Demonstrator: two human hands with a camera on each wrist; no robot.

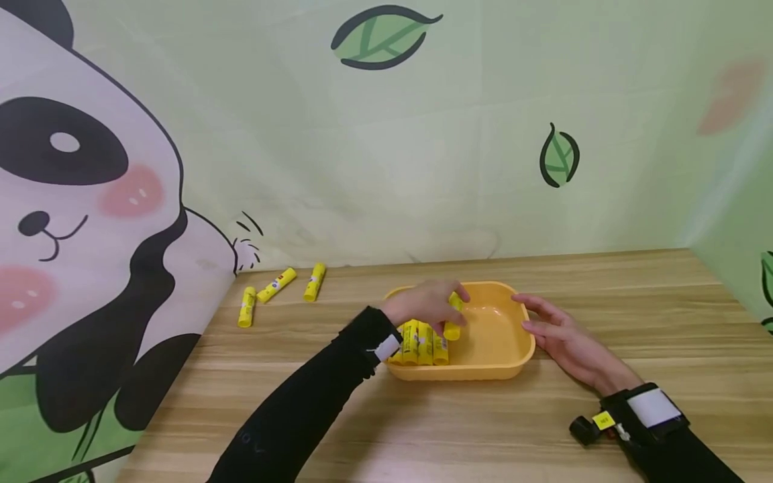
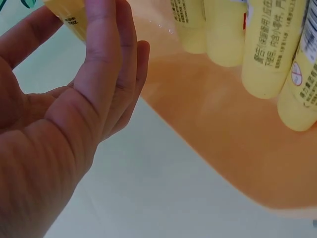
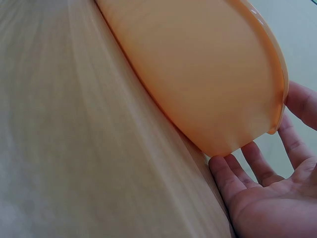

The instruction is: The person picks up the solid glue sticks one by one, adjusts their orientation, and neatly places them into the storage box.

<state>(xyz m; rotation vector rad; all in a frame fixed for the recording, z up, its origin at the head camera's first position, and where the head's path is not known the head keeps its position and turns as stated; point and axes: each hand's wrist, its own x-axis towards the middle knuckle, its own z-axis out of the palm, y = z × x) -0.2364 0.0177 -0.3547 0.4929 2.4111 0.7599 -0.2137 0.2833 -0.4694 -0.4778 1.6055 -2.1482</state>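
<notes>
My left hand (image 1: 425, 305) reaches over the orange plastic basket (image 1: 492, 372) and pinches a yellow printed tube (image 1: 451, 330) between thumb and fingers. In the left wrist view, only the tube's lower end (image 2: 73, 19) shows between the fingers. Several similar yellow tubes (image 1: 425, 345) lie side by side in the basket's left part, their printed labels large in the left wrist view. At the basket's right end, my right hand (image 1: 570, 345) touches the rim and outer wall. The right wrist view shows its fingers spread and slightly bent against that wall (image 3: 198, 74).
Three more yellow tubes, a left one (image 1: 246, 307), a slanted one (image 1: 276, 285) and a right one (image 1: 315, 282), lie near the back left of the wooden table (image 1: 483, 429). Behind stands a pale green backdrop (image 1: 423, 168) with a panda and leaves.
</notes>
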